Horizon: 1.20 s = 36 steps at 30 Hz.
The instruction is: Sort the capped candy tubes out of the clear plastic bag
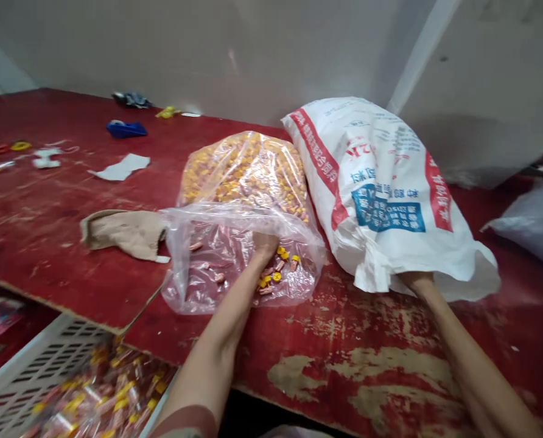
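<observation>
A clear plastic bag (173,286) lies on its side, its open mouth toward me. Many small pink pieces with yellow caps (244,170) fill its far part, and several lie loose near the mouth. My left hand (266,242) reaches inside the bag beside the loose pieces; its fingers are hidden from me. To the right lies a bulging white woven sack (385,146) with red bands and blue print. My right hand (415,281) goes into the mouth of this sack, where the fabric covers its fingers and whatever they touch.
A white slotted crate (38,359) holding capped pieces sits below the table's front left edge. On the worn red table (162,158) are a beige cloth (123,234), a white paper (123,167) and a blue tape dispenser (126,129). A pale bag (534,222) lies far right.
</observation>
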Each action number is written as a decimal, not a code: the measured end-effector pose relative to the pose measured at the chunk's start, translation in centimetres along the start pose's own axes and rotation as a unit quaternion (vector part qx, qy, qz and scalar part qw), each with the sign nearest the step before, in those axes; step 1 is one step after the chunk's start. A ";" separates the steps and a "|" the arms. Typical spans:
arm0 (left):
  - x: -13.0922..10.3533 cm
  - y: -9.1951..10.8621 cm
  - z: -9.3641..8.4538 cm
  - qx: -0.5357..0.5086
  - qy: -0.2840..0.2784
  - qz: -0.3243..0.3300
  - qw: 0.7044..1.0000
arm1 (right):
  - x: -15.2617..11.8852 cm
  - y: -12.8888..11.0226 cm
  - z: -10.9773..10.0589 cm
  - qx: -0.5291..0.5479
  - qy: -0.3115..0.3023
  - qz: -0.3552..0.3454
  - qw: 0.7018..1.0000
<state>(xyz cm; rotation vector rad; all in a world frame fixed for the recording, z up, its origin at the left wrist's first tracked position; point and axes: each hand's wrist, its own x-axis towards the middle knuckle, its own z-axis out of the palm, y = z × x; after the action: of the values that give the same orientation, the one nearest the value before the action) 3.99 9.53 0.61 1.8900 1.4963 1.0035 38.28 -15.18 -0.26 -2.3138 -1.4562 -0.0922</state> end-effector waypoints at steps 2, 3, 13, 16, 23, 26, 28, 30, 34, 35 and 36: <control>-1.6 -0.4 -1.2 0.032 -0.026 0.006 0.999 | -2.6 0.7 -0.8 -0.034 -0.001 0.033 0.999; -2.7 -0.6 -2.0 0.046 -0.031 0.013 0.998 | -4.1 0.7 -1.3 -0.045 0.003 0.045 0.998; -20.5 5.2 -4.6 -0.387 -0.142 -0.100 0.905 | -14.7 -8.1 -4.8 0.444 -0.009 0.116 0.888; -23.9 7.0 -3.3 -0.458 -0.210 -0.160 0.849 | -15.7 -11.3 -3.9 0.592 -0.004 0.136 0.794; -26.5 7.1 -3.3 -0.473 -0.228 -0.166 0.835 | -17.8 -15.7 -3.2 0.596 -0.063 0.100 0.794; -27.2 6.9 -3.3 -0.469 -0.206 -0.162 0.844 | -18.4 -16.0 -2.6 0.578 -0.094 0.073 0.807; -27.6 7.0 -3.2 -0.464 -0.184 -0.167 0.851 | -18.7 -16.1 -2.2 0.549 -0.097 0.062 0.828; -28.0 7.2 -3.1 -0.464 -0.175 -0.174 0.851 | -19.0 -16.2 -1.8 0.513 -0.101 0.053 0.851; -28.7 7.2 -3.3 -0.454 -0.167 -0.176 0.857 | -20.1 -16.6 -0.9 0.471 -0.069 0.038 0.878; -28.8 7.0 -3.3 -0.450 -0.165 -0.175 0.860 | -20.4 -16.8 -0.6 0.462 -0.054 0.030 0.885; -28.9 6.9 -3.3 -0.448 -0.162 -0.175 0.861 | -20.7 -17.2 -0.1 0.452 -0.039 0.018 0.891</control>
<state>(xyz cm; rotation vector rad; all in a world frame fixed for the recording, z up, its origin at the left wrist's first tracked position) 2.00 -20.29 1.29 0.9989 0.8715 0.9116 13.84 -26.42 -0.51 -1.5668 -1.1249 0.5772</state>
